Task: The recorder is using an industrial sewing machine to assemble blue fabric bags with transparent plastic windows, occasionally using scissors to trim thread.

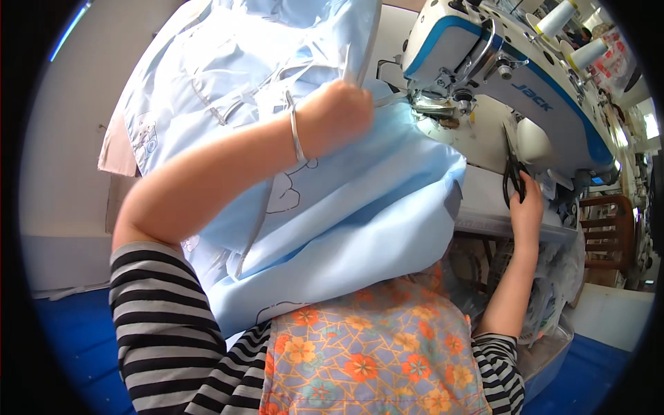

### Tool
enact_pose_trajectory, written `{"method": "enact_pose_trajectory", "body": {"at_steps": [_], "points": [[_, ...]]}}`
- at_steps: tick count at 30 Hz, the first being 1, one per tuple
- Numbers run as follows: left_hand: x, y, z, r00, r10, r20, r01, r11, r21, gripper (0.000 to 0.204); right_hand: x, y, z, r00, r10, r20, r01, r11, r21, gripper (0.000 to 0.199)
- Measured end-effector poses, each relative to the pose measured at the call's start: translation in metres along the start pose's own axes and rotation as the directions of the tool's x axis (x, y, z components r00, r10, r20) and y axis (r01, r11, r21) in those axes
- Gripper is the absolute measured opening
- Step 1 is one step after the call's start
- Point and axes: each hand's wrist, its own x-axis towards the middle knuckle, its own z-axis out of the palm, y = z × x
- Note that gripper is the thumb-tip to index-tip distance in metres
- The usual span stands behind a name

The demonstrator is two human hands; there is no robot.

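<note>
A large piece of light blue fabric [373,228] with line drawings and grey trim spreads across my lap and the sewing table, its edge reaching the needle area of the sewing machine [484,55]. My left hand [342,114] is closed on the fabric, left of the machine's presser foot; it is slightly blurred and its fingertips are hidden. At the right, my right hand [528,200] grips the black handles of a pair of scissors [512,166]. The scissor blades point away from me over the machine bed, apart from the fabric.
White thread cones [557,17] stand behind the machine. A clear plastic bag [550,294] hangs below the table edge at the right. Beyond it is a brown wooden chair [605,232]. A pale wall [62,152] borders the left side, above a blue floor [62,346].
</note>
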Motion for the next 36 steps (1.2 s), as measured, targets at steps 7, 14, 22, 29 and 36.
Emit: {"method": "enact_pose_trajectory", "body": {"at_steps": [7, 14, 22, 29, 36], "points": [[-0.005, 0.032, 0.000, 0.991, -0.134, 0.025, 0.135, 0.986, -0.102, 0.009, -0.002, 0.000, -0.009, 0.999, 0.001, 0.033, -0.002, 1.000, 0.027, 0.061], [-0.009, 0.027, -0.001, 0.992, -0.119, -0.045, 0.115, 0.990, -0.087, 0.007, -0.021, -0.016, -0.016, 0.943, 0.117, 0.313, -0.273, 0.812, 0.516, 0.056], [-0.008, 0.013, -0.007, 0.990, -0.120, -0.071, 0.109, 0.984, -0.145, 0.009, -0.012, -0.057, -0.028, 0.904, -0.057, 0.425, -0.275, 0.682, 0.677, 0.053], [-0.001, -0.013, -0.012, 0.989, -0.072, -0.127, 0.071, 0.997, -0.019, 0.008, 0.009, -0.083, -0.045, 0.853, -0.178, 0.491, -0.272, 0.651, 0.708, 0.057], [0.020, -0.033, -0.013, 0.998, -0.035, -0.043, 0.032, 0.998, -0.062, 0.007, 0.040, -0.116, -0.044, 0.764, -0.334, 0.553, -0.223, 0.667, 0.711, 0.052]]}}
